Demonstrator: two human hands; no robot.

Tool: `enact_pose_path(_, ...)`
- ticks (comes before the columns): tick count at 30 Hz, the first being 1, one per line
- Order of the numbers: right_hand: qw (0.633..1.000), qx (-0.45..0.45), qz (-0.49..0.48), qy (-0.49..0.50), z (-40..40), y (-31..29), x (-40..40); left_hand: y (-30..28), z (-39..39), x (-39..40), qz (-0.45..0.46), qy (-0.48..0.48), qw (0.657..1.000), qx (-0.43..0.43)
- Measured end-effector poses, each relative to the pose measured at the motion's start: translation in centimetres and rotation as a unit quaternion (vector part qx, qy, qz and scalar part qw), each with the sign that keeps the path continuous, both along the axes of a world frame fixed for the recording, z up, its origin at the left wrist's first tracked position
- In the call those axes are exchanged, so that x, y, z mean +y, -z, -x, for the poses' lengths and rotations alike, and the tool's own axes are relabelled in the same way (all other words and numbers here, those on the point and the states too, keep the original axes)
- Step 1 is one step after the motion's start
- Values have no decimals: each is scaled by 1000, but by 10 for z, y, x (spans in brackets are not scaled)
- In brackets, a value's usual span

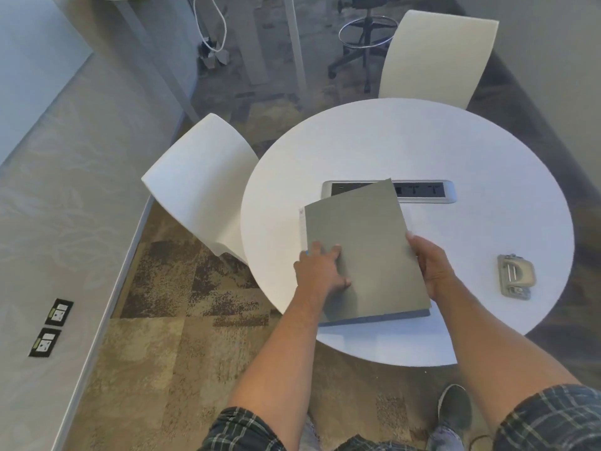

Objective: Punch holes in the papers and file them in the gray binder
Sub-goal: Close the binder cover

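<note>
Gray binder [361, 252] lies closed on round worktop [487, 164], left hand [320, 271] flat on cover, fingers straight, right hand [432, 265] curled round its right edge, likely to open it; hole punch [514, 276] waits well apart.

1. Looking like an office mtg area: round white bench [406, 141] w/ a power/data outlet strip [419, 191] sitting recessed in its middle.
2. Two white moulded chairs [205, 177] standing at the bench edge; a black swivel stool w/ chrome foot ring [367, 34] sitting further back.
3. Patterned brown/grey carpet tiles [182, 304] covering the floor, commercial type.
4. Wall sockets [52, 327] showing low on the grey wall at left; white cables [214, 24] hanging down by a desk leg at the back.
5. Office gear lying on the bench: grey binder [364, 255] and a hole punch [514, 276].
</note>
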State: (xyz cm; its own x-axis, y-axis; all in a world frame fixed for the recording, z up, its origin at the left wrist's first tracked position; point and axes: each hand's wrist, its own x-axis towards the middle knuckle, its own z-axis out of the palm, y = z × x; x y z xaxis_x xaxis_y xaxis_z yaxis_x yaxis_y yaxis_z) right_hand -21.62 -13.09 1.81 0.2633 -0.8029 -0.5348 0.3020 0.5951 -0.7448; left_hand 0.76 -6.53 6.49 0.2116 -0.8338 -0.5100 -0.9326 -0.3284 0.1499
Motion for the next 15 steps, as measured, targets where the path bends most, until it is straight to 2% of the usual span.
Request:
enact_pose_path(3,984,170,43,-26,17,16,3,19,-3,8,-14,-60,998,31)
enact_pose_path(6,959,274,53,-43,25,28,14,30,-2,15,-1,-83,995,49)
enact_pose_path(10,866,482,90,-98,30,36,29,38,2,18,19,-33,998,41)
enact_pose_path(15,780,590,134,-161,32,47,41,43,12,14,12,11,1000,-11)
